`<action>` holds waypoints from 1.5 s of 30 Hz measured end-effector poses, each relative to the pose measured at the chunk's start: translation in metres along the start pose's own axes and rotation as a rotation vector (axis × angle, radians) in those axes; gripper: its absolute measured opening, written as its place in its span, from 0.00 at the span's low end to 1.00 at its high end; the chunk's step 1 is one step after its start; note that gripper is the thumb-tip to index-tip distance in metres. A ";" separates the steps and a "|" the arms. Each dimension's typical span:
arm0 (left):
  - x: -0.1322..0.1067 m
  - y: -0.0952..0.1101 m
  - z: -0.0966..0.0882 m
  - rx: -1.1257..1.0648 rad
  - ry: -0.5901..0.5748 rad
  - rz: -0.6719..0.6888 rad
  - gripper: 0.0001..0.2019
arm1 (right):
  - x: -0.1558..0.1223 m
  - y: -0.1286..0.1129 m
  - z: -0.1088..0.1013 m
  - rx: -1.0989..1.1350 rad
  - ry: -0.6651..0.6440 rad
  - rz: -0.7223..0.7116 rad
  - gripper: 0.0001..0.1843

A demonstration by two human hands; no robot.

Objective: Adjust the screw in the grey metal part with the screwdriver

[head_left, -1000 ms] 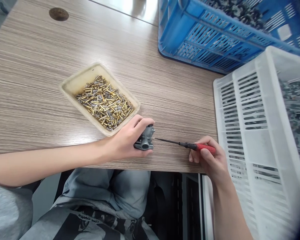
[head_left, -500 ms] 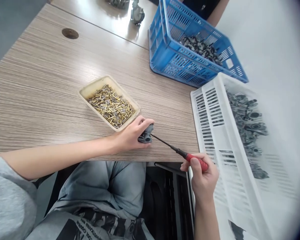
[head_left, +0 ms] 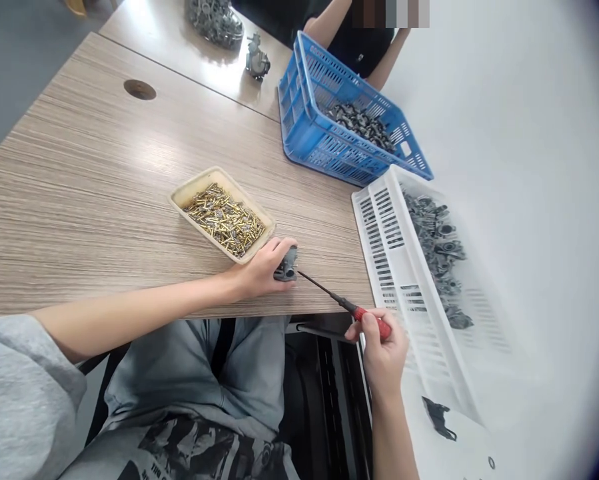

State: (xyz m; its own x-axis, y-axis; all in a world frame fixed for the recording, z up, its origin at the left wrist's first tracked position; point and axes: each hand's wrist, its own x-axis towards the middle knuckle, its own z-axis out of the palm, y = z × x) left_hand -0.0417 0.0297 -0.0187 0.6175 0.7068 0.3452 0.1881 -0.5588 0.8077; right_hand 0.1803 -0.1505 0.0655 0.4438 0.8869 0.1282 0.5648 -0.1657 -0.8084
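My left hand (head_left: 265, 270) is closed around a grey cast-metal carburetor body (head_left: 286, 265), holding it just above the table near its front edge. The fingers cover part of it. In my right hand (head_left: 385, 347) is a screwdriver (head_left: 350, 305) with a red handle and a long dark shaft. Its tip points left at the carburetor body, right beside its side; whether they touch I cannot tell. Close behind my left hand stands a cream plastic tub (head_left: 180, 208) full of small brass screws (head_left: 228, 219) with springs.
A blue crate (head_left: 324, 150) of dark metal parts stands at the back, with another person's arms behind it. On the right is a white slatted crate (head_left: 386, 223) with grey castings (head_left: 442, 250). An assembled carburetor (head_left: 257, 59) and a bag of parts (head_left: 215, 25) are farther back.
The view has shifted, bringing more of the far table and the other person into sight. The screwdriver tip, earlier against the carburetor body, now appears at or slightly off its side. Both grips stay the same.
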 end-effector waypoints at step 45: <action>0.000 -0.002 -0.003 -0.107 -0.018 0.065 0.34 | -0.020 -0.009 0.007 -0.103 -0.043 -0.027 0.13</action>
State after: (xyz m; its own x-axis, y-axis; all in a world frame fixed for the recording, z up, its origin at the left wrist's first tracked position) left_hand -0.0447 0.0324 -0.0191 0.6398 0.6618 0.3906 0.0654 -0.5533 0.8304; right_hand 0.1619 -0.1638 0.0660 0.3983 0.9091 0.1221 0.6457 -0.1834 -0.7412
